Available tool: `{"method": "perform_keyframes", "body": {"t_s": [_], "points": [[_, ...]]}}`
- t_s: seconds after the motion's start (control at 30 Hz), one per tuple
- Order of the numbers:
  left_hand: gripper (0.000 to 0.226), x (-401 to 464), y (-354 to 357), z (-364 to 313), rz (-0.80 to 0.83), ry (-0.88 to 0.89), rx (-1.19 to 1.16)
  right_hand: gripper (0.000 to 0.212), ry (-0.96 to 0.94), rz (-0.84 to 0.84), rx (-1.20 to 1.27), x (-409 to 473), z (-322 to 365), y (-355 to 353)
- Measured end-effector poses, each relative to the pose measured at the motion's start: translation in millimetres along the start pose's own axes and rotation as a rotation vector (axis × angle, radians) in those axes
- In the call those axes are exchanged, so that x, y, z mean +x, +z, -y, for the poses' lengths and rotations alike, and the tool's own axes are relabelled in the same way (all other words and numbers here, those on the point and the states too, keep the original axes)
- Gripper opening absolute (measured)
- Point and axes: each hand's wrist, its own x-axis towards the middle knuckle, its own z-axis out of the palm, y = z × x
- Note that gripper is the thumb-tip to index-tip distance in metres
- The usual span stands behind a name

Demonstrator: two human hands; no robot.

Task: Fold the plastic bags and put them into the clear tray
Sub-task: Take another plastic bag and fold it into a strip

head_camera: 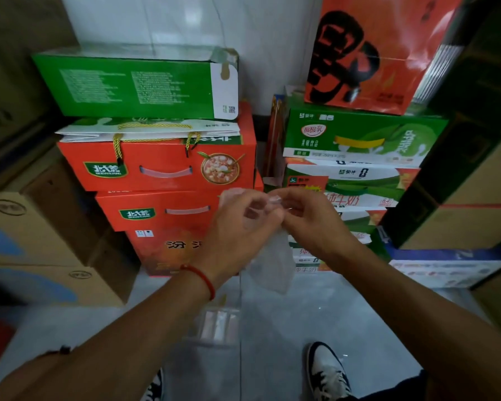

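Clear plastic bag (272, 261), seemingly crumpled, hanging

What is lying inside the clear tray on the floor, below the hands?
The clear tray seems to hold some pale folded plastic bags, lying flat. Blur and the transparent walls hide how many. The hands hold another plastic bag above it, not yet inside.

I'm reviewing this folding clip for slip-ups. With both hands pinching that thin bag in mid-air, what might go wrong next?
1. The plastic bag hangs loose below the left hand and right hand; folded in the air, it may crease unevenly or slip from the grip.
2. The clear tray sits low on the floor, hard to see; a dropped bag could miss it.
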Motion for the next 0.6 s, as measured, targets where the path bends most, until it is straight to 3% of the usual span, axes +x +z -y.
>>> {"method": "perform_keyframes", "body": {"t_s": [0.13,0.17,0.33,0.5,0.6], "points": [[0.016,8,3,4,-0.075,-0.159,-0.307,0.037,0.244,0.222,0.546,-1,8,-9],[0.008,9,1,5,-0.106,-0.176,-0.350,0.041,0.246,0.231,0.585,-1,8,-13],[0.015,13,-14,8,-0.200,-0.278,-0.453,0.026,-0.019,0.024,0.038,-1,0,-40],[0.011,12,-22,3,-0.253,-0.325,-0.517,0.012,0.018,0.236,0.094,-14,-3,-43],[0.007,12,-25,0,-0.315,-0.358,-0.566,0.031,-0.010,0.390,0.046,-20,6,-42]]}}
